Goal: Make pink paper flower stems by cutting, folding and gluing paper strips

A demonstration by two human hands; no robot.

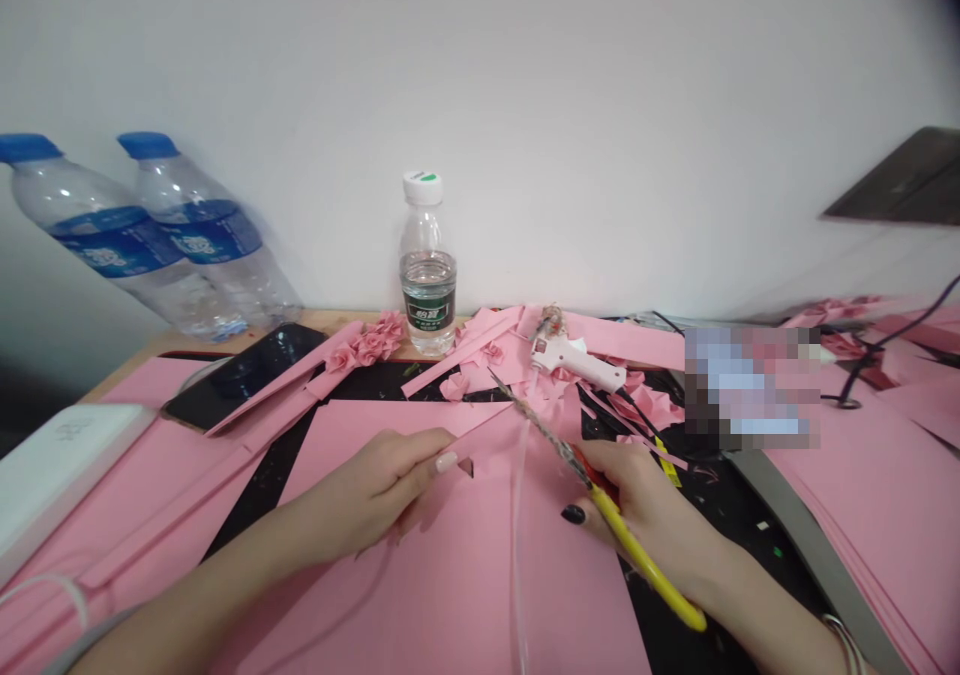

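My left hand (397, 480) is closed on a small piece of pink paper (486, 423), its thumb pressed against the fingers. My right hand (652, 510) grips a pair of scissors (645, 560) with yellow and red handles and stained, crusted blades. The blades point up and left, and their tips are close to the far end of the paper piece; I cannot tell whether they touch it. Under both hands lie large pink paper sheets (442, 605). A pale cord (517, 555) runs down over them from a white glue gun (577, 361).
A small water bottle (428, 285) stands by the wall, with two large bottles (217, 235) leaning at left. Pink paper roses (367, 343), a phone (247, 370) and a white power bank (67, 465) lie at left. More pink sheets (862, 515) are stacked at right.
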